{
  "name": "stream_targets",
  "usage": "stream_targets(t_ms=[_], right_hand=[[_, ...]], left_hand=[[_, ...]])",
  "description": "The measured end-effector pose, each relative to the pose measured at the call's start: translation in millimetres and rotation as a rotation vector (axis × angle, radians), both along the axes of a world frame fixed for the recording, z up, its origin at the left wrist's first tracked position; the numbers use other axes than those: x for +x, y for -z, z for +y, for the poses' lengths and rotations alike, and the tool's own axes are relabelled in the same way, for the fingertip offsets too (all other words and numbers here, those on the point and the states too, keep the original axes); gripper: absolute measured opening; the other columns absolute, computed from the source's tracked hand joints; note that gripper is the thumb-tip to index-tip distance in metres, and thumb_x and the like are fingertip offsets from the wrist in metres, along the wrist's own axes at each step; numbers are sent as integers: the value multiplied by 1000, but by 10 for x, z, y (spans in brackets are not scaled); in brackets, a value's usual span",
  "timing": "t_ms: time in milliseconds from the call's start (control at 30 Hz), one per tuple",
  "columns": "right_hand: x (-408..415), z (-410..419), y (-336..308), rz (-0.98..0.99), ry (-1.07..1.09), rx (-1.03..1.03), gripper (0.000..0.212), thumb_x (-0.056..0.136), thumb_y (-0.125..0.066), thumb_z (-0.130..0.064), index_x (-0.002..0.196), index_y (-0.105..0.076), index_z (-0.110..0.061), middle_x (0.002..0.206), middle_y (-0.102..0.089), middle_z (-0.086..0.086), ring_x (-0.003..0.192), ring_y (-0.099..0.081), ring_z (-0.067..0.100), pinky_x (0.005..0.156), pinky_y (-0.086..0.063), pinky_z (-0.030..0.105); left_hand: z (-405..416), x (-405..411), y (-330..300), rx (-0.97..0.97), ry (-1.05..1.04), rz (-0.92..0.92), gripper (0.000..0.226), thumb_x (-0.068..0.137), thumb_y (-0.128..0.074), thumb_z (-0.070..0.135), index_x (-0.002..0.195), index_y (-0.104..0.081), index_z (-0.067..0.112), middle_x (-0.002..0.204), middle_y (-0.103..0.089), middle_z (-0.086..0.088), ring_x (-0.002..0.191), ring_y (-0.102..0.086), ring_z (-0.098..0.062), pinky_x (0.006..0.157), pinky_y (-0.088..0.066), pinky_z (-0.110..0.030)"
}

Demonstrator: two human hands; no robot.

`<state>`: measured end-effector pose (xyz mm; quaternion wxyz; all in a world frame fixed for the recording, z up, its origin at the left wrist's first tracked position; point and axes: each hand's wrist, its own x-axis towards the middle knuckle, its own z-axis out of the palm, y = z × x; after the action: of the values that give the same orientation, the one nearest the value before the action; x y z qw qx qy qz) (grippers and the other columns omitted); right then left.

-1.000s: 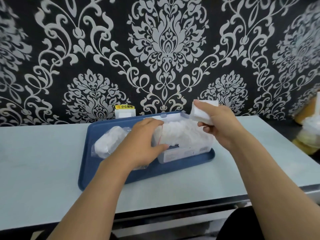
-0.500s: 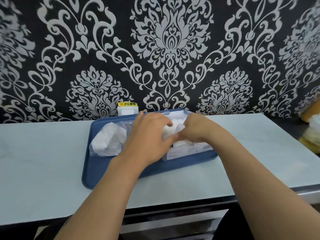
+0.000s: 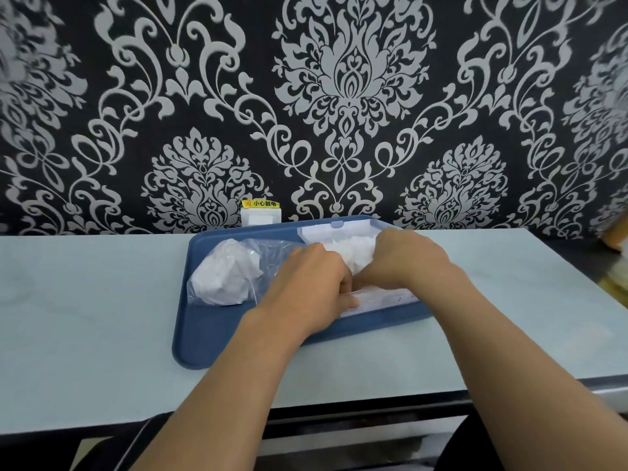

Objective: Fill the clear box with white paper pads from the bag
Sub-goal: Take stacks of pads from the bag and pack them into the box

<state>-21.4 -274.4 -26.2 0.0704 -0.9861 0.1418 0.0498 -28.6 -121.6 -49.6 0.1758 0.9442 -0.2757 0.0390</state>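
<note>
A clear box [image 3: 384, 300] with a white label on its front wall stands on the right half of a blue tray [image 3: 210, 338]. White paper pads [image 3: 353, 249] are heaped in it. A clear plastic bag [image 3: 227, 277] holding more white pads lies on the tray's left half. My left hand [image 3: 312, 287] lies over the box's left end, palm down, fingers curled onto the pads. My right hand [image 3: 404, 263] covers the pads from the right, fingers bent down into the heap. Both hands meet over the box and hide its middle.
The tray lies on a pale counter [image 3: 85, 317] against a black and silver patterned wall. A small white box with a yellow label [image 3: 261, 214] stands behind the tray. Yellowish containers [image 3: 616, 263] sit at the far right edge.
A second ago my right hand held a white pad above the box's right end. It has come down into the box, and both hands now rest on the heap of pads.
</note>
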Motion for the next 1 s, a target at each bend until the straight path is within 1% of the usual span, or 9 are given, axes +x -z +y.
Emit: stream_targets(t_ms=[133, 233, 267, 467, 633, 733, 800, 867, 1000], right_hand=[[-154, -187, -256, -137, -69, 308, 47, 64, -87, -52, 94, -67, -21, 86, -70, -1, 68, -68, 15, 61, -55, 29], [-236, -185, -382, -323, -219, 635, 5, 86, -74, -22, 90, -76, -19, 89, -75, -2, 47, -58, 3, 44, -44, 16], [-240, -132, -384, -312, -266, 675, 11, 89, -68, -14, 87, -78, -16, 86, -76, -2, 42, -52, 3, 42, -41, 16], [-83, 136, -78, 25, -344, 395, 28, 89, -49, -11, 67, -62, 1, 67, -62, 17, 55, -44, 18, 51, -38, 27], [88, 10, -17, 201, -272, 27, 27, 98, -42, -26, 98, -67, -14, 104, -66, 7, 96, -58, 24, 83, -44, 32], [123, 13, -10, 266, -299, -77, 32, 100, -37, -26, 94, -66, -16, 114, -66, 5, 90, -54, 22, 88, -41, 31], [88, 35, -19, 259, -311, -50, 33, 100, -40, -28, 73, -56, -19, 89, -64, 2, 71, -53, 15, 82, -41, 30], [0, 82, -104, 214, -317, 105, 32, 98, -46, -25, 70, -59, -17, 71, -62, 1, 57, -61, 16, 65, -46, 28], [-176, 165, -339, -273, -374, 491, 28, 88, -54, -9, 67, -73, -10, 63, -70, 5, 46, -64, 13, 46, -47, 23]], left_hand=[[26, 10, 2, -20, -8, -26, 21, 78, -80, 46, 78, -75, 26, 86, -59, 4, 85, -57, -17, 68, -42, -28], [44, 27, 0, -28, -17, -6, 22, 77, -81, 46, 76, -74, 25, 80, -62, 8, 83, -61, -15, 67, -47, -29], [45, 30, 0, -26, -21, 11, 22, 77, -82, 45, 75, -74, 24, 78, -63, 9, 80, -62, -15, 68, -49, -30], [50, 41, 1, -13, -27, 45, 23, 77, -82, 45, 73, -76, 24, 72, -65, 7, 72, -59, -15, 64, -43, -28], [60, 46, 13, -41, -24, 51, 22, 78, -81, 45, 73, -77, 24, 66, -62, 9, 68, -56, -10, 62, -40, -26], [57, 57, 37, -42, -23, 36, 23, 77, -81, 46, 73, -77, 24, 68, -64, 8, 68, -58, -10, 61, -41, -26], [61, 70, 58, -35, 4, 21, 27, 76, -81, 49, 73, -75, 22, 71, -67, 6, 71, -60, -13, 64, -49, -30], [92, 84, 44, -120, 73, 9, 32, 73, -80, 54, 72, -73, 24, 76, -68, 8, 72, -61, -11, 68, -54, -35], [356, 87, -142, -628, 65, -150, 25, 73, -82, 49, 80, -75, 26, 84, -70, 14, 80, -63, -9, 66, -50, -23]])
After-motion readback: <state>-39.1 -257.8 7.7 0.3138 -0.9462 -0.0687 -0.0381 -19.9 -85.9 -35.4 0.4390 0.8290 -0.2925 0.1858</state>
